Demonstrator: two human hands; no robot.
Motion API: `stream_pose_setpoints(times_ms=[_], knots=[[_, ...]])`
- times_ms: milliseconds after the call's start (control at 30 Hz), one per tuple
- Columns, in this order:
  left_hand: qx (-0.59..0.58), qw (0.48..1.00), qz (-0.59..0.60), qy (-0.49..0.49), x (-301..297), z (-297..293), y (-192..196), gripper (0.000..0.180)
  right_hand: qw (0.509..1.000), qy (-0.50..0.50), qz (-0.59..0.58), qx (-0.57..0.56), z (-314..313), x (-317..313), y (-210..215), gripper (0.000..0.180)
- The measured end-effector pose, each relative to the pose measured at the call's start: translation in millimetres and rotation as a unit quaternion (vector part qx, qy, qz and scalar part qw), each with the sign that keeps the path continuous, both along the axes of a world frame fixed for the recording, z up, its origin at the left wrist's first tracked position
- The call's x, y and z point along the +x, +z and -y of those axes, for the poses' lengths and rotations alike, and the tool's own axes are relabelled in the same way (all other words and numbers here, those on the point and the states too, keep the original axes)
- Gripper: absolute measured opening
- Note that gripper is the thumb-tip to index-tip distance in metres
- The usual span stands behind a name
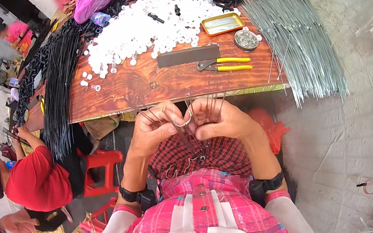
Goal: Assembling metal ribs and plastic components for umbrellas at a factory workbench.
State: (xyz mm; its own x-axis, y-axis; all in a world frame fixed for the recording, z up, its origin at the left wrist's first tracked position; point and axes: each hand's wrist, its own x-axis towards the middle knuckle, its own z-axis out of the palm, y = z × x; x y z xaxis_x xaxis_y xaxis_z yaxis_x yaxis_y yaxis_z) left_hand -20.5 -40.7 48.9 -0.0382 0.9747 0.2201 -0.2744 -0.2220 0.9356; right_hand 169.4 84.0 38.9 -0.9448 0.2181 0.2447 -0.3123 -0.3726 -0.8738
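Note:
Just off the table's near edge, over my lap, my two hands meet with the fingertips almost touching. Curled fingers of my left hand [158, 124] close on thin dark metal rods that stick out to the left. My right hand [220, 120] is also closed on thin metal rods [223, 102], whose ends point up past the knuckles. Between the fingertips a small pale curved piece [184, 124] shows; its kind is too small to tell. Parts of the rods are hidden behind my fingers.
The wooden table [127, 84] bears a pile of white plastic caps [131, 33], yellow-handled pliers [227, 64], a dark flat bar [189, 56], a yellow-rimmed tin [222, 24], a round dish [246, 39], silvery rods [301, 47] and black rods [60, 80]. A person in red [41, 176] works left, near a red stool [103, 171].

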Motion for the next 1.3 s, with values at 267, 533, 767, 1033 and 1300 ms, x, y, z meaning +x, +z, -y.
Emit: stream_pose_setpoints(times_ms=[267, 533, 767, 1033, 1300], knots=[[0.029, 0.993, -0.087, 0.081, 26, 2, 24, 0.02, 0.996, -0.058, 0.032, -0.057, 10, -2, 11, 0.03], [0.012, 0.998, -0.044, 0.05, 20, 0, 18, 0.018, 0.995, -0.055, 0.087, 0.008, 11, -2, 5, 0.03], [0.011, 0.998, -0.018, 0.066, 20, -3, 14, 0.017, 0.989, -0.107, 0.099, 0.021, 15, -6, 11, 0.024], [-0.016, 0.999, -0.033, 0.024, 12, -10, 18, 0.02, 0.99, -0.057, 0.125, 0.042, 2, -5, 8, 0.02], [0.029, 0.997, -0.018, -0.07, 10, -2, 13, 0.02, 0.992, -0.004, 0.126, -0.003, 9, 1, 4, 0.017]])
